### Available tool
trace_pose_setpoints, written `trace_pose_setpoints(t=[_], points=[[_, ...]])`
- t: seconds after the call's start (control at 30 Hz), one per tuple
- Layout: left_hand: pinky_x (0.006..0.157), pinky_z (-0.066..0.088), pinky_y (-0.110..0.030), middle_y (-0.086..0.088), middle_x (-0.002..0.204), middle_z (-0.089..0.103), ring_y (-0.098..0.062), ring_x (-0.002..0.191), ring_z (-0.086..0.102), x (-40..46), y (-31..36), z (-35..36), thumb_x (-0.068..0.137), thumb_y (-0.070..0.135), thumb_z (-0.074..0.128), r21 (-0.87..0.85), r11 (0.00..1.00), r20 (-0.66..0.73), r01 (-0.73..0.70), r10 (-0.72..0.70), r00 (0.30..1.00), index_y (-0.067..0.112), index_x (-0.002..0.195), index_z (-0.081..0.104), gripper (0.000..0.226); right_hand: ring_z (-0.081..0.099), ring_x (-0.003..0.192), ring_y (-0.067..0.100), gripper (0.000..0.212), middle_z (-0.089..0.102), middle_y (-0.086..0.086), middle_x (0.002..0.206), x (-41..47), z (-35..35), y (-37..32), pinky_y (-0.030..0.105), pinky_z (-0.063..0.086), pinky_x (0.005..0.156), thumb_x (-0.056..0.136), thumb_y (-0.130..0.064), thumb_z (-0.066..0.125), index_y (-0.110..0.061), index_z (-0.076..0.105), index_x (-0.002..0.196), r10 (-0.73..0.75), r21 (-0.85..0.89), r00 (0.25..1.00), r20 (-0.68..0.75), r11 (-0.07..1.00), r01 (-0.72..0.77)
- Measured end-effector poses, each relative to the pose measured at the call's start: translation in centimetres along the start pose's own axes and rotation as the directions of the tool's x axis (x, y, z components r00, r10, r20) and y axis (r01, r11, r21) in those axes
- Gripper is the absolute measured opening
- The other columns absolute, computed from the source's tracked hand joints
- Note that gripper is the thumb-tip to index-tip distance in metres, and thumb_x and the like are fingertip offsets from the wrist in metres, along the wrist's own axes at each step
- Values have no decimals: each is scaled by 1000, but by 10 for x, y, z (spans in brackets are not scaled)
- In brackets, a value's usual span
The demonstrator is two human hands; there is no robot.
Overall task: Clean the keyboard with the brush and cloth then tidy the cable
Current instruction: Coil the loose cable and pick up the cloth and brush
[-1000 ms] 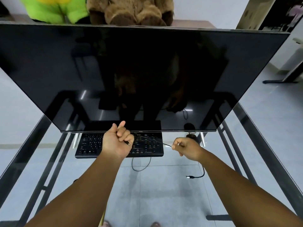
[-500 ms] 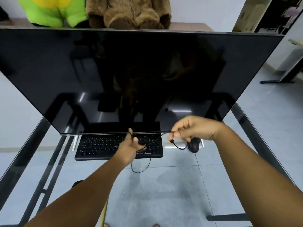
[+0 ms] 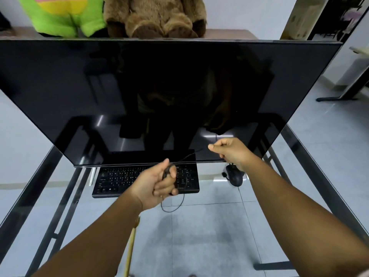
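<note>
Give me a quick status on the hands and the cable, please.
Left hand grips coiled cable. Right hand pinches its far end, taut between. Keyboard beneath; mouse beside, nothing blocking.

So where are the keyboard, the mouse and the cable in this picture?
keyboard [image 3: 119, 179]: head view, on its left-hand keys.
mouse [image 3: 236, 176]: head view, on its black top shell.
cable [image 3: 189, 154]: head view, on the taut stretch between the two hands.

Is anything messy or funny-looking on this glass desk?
Nothing is spilled or broken. The one untidy thing is the black cable: a loose loop droops in front of the keyboard, while the left hand grips a bunch of it and the right hand pinches the stretched end.
</note>
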State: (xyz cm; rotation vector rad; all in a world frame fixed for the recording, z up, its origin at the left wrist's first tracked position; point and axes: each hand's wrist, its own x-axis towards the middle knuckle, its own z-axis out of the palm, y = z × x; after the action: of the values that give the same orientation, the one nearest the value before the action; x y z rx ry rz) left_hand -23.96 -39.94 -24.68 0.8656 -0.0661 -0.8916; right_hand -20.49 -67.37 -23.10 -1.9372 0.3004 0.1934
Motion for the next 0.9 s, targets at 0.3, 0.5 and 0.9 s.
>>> trace_pose_setpoints(t=[0.3, 0.5, 0.9], points=[[65, 43, -24, 7, 54, 30, -9, 42, 27, 4, 22, -1, 104, 26, 34, -395, 810, -510, -434, 200, 837, 12, 94, 60, 32, 34, 46, 11, 22, 55, 0, 64, -24, 15, 40, 22, 31, 47, 93, -38, 62, -23, 75, 85, 171, -299, 948, 267, 950, -87], [65, 54, -32, -6, 59, 57, -18, 47, 59, 25, 9, -3, 105, 18, 36, -191, 830, -773, -524, 202, 602, 3, 118, 47, 23, 33, 54, 14, 20, 47, -4, 55, -46, 19, 14, 25, 29, 53, 93, -44, 60, -33, 77, 94, 248, -500, 776, 580, 861, 98], [95, 43, -38, -12, 74, 74, -27, 78, 73, 34, -26, 12, 106, 29, 25, 569, 814, -454, 114, 195, 870, 13, 127, 45, 33, 39, 61, 10, 17, 47, 4, 69, -58, 2, -55, 20, 35, 60, 95, -23, 63, -21, 74, 107, -19, -241, 644, 764, 919, 313]])
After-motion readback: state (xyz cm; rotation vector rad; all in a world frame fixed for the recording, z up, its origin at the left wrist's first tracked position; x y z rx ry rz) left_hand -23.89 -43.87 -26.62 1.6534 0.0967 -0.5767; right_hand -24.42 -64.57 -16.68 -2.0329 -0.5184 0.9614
